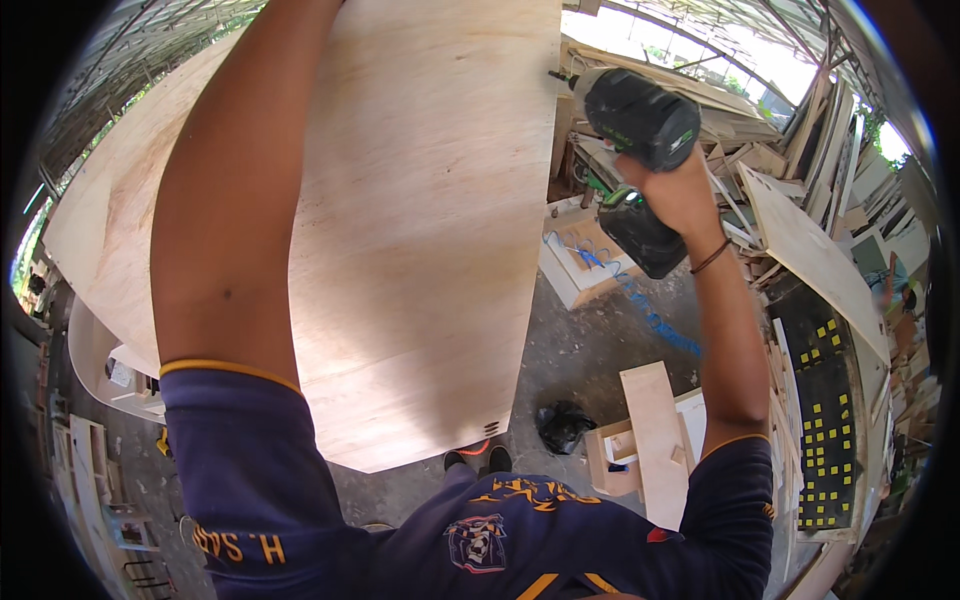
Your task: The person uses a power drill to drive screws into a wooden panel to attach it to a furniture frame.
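Note:
My right hand (pixel 680 195) is wrapped round the grip of a black cordless drill (pixel 640 120) with green marks. A small green-white light glows above its battery. The drill's tip points left at the right edge of a large pale plywood sheet (pixel 430 220); whether it touches the wood I cannot tell. My left arm (pixel 235 200) reaches up across the sheet, and the hand is beyond the top of the picture. Near the sheet's lower right corner are several small dark slots (pixel 491 428).
Scrap boards (pixel 790 150) are heaped at the right. A wooden box (pixel 585 270) and a coiled blue air hose (pixel 650 315) lie on the floor. Nearer are a black plastic bag (pixel 565 427) and a loose plank (pixel 655 430). A dark panel with yellow squares (pixel 825 430) stands far right.

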{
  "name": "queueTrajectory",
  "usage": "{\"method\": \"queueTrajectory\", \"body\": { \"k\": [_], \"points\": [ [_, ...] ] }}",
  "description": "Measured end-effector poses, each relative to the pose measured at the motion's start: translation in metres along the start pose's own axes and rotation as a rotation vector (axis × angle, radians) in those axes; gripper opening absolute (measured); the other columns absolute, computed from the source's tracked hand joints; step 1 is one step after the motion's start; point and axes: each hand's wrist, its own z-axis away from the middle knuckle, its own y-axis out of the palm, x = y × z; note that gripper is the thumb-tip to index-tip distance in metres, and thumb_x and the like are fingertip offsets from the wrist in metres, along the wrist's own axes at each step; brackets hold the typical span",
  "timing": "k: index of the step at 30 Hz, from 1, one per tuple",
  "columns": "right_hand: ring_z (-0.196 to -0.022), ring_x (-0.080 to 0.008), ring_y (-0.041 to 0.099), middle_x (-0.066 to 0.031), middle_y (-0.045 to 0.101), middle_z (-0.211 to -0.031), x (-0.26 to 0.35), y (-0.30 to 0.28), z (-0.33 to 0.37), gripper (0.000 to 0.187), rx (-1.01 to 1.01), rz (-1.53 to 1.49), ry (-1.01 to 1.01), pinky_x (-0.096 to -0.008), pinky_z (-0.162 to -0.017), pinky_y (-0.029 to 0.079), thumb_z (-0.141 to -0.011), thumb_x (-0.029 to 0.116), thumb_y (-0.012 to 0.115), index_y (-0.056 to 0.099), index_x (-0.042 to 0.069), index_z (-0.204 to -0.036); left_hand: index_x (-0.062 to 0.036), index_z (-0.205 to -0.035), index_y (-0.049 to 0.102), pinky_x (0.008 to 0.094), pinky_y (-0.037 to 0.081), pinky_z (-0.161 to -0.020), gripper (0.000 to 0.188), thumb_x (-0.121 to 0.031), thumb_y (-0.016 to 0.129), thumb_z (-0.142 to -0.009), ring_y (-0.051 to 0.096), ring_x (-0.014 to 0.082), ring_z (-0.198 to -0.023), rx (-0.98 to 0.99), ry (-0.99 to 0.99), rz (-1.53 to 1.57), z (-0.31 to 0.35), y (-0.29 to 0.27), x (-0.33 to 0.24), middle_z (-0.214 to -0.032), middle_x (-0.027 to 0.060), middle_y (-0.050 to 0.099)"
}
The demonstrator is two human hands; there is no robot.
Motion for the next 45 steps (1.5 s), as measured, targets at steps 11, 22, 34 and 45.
{"method": "queueTrajectory", "body": {
  "k": [11, 22, 34, 45],
  "points": [
    [-0.081, -0.0208, 0.063, -0.0109, 0.065, -0.089, -0.019, 0.020, 0.127, 0.036, -0.124, -0.099, 0.017, -0.0313, -0.076, 0.048, -0.062, 0.006, 0.072, 0.061, 0.001, -0.096, -0.0042, -0.103, 0.060, 0.0445, 0.048, -0.071, 0.027, -0.023, 0.046, -0.089, 0.061, 0.0352, -0.077, -0.985, -0.010, 0.206, 0.042, -0.003, -0.049, -0.078, 0.0236, 0.062],
    [-0.086, -0.0219, 0.064, -0.0131, 0.067, -0.092, -0.045, 0.036, 0.282, 0.034, -0.176, -0.408, 0.464, -0.0313, -0.079, 0.047, -0.061, 0.002, 0.068, 0.065, 0.000, -0.094, -0.0144, -0.136, 0.039, 0.0339, 0.050, -0.049, 0.060, -0.002, 0.048, -0.078, 0.061, 0.0221, -0.054, -0.342, 0.246, -0.395, 0.093, 0.058, -0.140, -0.061, 0.0075, 0.060],
    [-0.070, -0.0162, 0.061, -0.0108, 0.066, -0.081, -0.017, 0.012, 0.328, 0.028, -0.256, -0.401, 0.620, -0.0299, -0.071, 0.050, -0.063, 0.012, 0.073, 0.064, 0.002, -0.088, -0.0016, -0.122, 0.051, 0.0366, 0.046, -0.049, 0.036, -0.009, 0.044, -0.088, 0.054, 0.0249, -0.051, -0.278, 0.304, 0.167, 0.104, 0.102, -0.132, -0.064, 0.0134, 0.057],
    [-0.067, -0.0116, 0.057, -0.0119, 0.065, -0.077, 0.024, 0.021, 0.362, 0.028, -0.116, -0.485, 0.664, -0.0295, -0.067, 0.048, -0.066, 0.008, 0.072, 0.062, -0.001, -0.090, -0.0037, -0.106, 0.053, 0.0204, 0.035, -0.049, 0.022, -0.018, 0.046, -0.091, 0.042, 0.0069, -0.056, 1.181, -1.037, 2.645, 0.346, 0.302, -0.307, -0.072, -0.0018, 0.050]
  ]
}}
